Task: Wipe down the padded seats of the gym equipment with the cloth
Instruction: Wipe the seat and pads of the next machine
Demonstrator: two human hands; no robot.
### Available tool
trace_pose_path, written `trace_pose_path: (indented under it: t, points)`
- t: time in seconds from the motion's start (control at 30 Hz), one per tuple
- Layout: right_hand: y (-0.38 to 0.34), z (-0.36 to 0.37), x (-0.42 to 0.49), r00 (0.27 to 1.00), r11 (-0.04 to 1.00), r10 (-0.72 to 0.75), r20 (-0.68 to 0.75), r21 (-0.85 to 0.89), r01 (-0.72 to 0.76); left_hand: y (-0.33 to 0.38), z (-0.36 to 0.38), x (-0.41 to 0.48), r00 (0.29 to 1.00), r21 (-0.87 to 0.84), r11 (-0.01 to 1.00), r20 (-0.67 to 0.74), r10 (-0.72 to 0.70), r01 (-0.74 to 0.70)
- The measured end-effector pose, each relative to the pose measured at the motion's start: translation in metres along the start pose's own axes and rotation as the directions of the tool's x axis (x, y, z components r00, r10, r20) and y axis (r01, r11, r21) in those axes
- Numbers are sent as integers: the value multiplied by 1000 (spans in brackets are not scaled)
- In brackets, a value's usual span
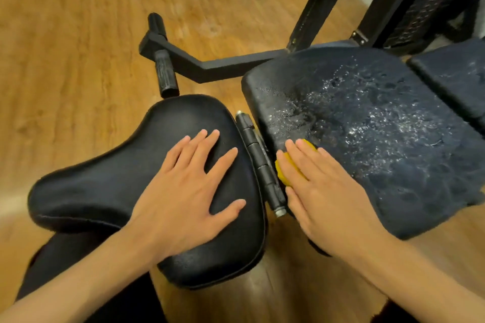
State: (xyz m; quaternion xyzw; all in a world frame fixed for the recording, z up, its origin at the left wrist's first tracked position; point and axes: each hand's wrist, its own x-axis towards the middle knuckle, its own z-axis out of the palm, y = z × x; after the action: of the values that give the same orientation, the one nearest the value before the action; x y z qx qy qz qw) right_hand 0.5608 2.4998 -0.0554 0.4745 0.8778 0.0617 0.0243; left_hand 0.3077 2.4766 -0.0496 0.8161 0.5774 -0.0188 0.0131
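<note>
1. The yellow cloth (pixel 285 171) is pressed flat under the right hand (pixel 322 191), at the near left edge of the cracked pad (pixel 367 126).
2. The right hand's fingers (pixel 298 156) are laid straight and close together over the cloth. Only slivers of yellow are seen, between the first two fingers, beside the thumb-side finger and past one fingertip.
3. The cloth is not gripped; it is held down by the flat of the fingers.
4. The left hand (pixel 183 191) is rested palm down on the smooth seat (pixel 105 186), near its right edge, with fingers (pixel 202 147) straight and spread apart and nothing under them.
5. The two pads are joined by a black hinge (pixel 258 162), which lies between the hands.
6. The cracked pad's surface is seen flaked and speckled white.
7. A wooden floor (pixel 65 60) is seen beneath the black frame (pixel 217 65).
</note>
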Motion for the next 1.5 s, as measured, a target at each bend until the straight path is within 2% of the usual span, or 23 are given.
trace_pose_path:
  t: [0.13, 0.4, 0.63, 0.77, 0.83, 0.93, 1.03, 1.1, 1.23, 1.3, 1.37, 1.43, 1.5]
  points:
    - [10, 0, 3, 999, 997, -15, 49, 79, 12, 4, -3, 1, 999, 43, 998, 17, -36, 35]
    - [20, 16, 13, 995, 976, -70, -67, 201, 83, 9, -9, 4, 995, 74, 994, 56, -87, 83]
    - [48, 29, 171, 977, 977, -185, -104, 85, 194, 10, -8, 3, 993, 59, 992, 38, -110, 108]
    - [30, 16, 237, 982, 984, -170, -82, 43, 174, 10, -7, 1, 993, 48, 992, 6, -114, 114]
    - [25, 16, 218, 985, 987, -156, -77, 38, 159, 10, -6, 0, 994, 35, 994, 2, -107, 107]
    - [20, 20, 126, 985, 985, -162, -57, 47, 165, 10, -4, -1, 994, 4, 994, -15, -113, 113]
    - [13, 16, 41, 987, 980, -148, -55, 129, 154, 10, 0, -2, 995, -12, 995, -29, -100, 100]
    - [12, 18, 33, 992, 988, -120, -26, 99, 122, 8, 1, -2, 994, -19, 995, -43, -98, 97]
    - [19, 18, 123, 992, 994, -109, -65, -12, 109, 7, 5, -2, 995, -32, 997, -73, -69, 67]
    - [20, 17, 187, 984, 978, -179, 16, -101, 180, 7, 7, -3, 994, -39, 997, -92, -67, 63]
    - [18, 9, 237, 977, 974, -177, 115, -122, 191, 4, 10, -2, 991, -46, 997, -118, -63, 58]
    - [17, 6, 250, 981, 980, -150, 124, -117, 164, 1, 11, -1, 990, -54, 997, -128, -55, 49]
    - [14, 8, 219, 988, 984, -144, 58, -94, 149, -1, 11, -1, 991, -65, 997, -122, -57, 50]
